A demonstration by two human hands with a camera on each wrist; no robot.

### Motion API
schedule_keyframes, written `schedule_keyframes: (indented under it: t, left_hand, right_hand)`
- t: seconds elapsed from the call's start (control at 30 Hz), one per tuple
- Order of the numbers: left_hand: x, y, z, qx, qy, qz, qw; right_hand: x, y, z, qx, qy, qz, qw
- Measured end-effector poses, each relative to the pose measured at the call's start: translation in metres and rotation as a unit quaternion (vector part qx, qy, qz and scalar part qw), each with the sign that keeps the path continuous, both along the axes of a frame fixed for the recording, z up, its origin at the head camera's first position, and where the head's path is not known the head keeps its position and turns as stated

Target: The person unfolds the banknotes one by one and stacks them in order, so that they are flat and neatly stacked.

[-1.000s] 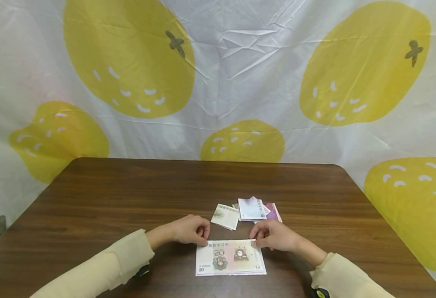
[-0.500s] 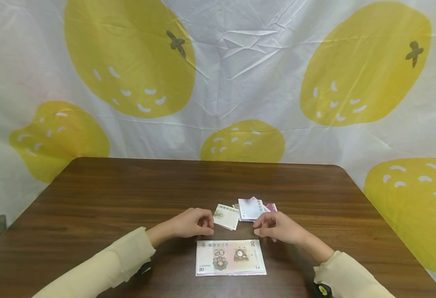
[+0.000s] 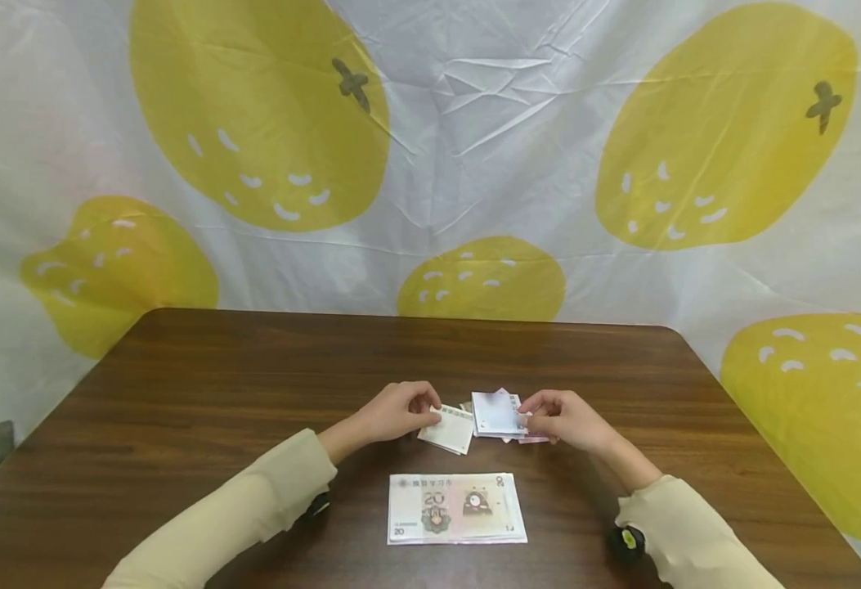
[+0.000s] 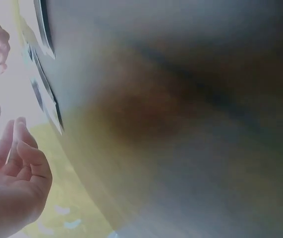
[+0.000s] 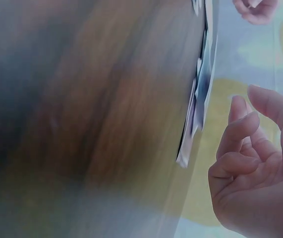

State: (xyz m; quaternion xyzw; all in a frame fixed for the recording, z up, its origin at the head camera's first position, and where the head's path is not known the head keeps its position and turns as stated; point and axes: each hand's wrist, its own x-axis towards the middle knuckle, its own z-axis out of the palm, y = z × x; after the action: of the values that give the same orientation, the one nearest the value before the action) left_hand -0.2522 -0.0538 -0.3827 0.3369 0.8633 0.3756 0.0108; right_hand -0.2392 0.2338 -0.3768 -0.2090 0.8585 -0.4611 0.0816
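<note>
My left hand (image 3: 398, 411) hovers at the upper left corner of a small pale green folded play banknote (image 3: 450, 433). Its thumb and fingers (image 4: 25, 144) stand apart in the left wrist view. My right hand (image 3: 570, 421) is at the right edge of a pale blue folded note (image 3: 495, 413) lying on a little pile. In the right wrist view its fingers (image 5: 238, 134) are bent, with a gap to the thumb; nothing is seen between them. A purple-pink note (image 3: 533, 439) peeks out under the right hand. Closer to me lies a flat stack of 20 notes (image 3: 455, 519).
A dark brown wooden table (image 3: 253, 360) carries all the notes. Behind its far edge hangs a white cloth (image 3: 430, 188) printed with yellow fruit. A dark wrist device (image 3: 626, 541) shows below the right cuff.
Both hands have let go of the top edge of the 20 note stack and moved away from me, to the folded notes. The stack has stayed in place.
</note>
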Motion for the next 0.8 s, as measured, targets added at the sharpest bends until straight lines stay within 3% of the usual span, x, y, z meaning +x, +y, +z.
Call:
schedule_keyframes:
  t: [0.3, 0.57, 0.8]
  left_hand:
    - [-0.013, 0.015, 0.001, -0.028, -0.008, 0.008, 0.9995]
    - [-0.021, 0.031, 0.002, -0.07, -0.021, 0.011, 0.9973]
    - [-0.026, 0.042, 0.001, -0.111, -0.02, 0.024, 0.9934]
  right_hand:
    - [-0.015, 0.009, -0.006, 0.018, -0.009, -0.034, 0.9992]
    - [-0.023, 0.007, -0.009, 0.042, 0.012, -0.05, 0.9978]
    - [-0.027, 0.005, -0.008, 0.064, 0.007, -0.034, 0.9974]
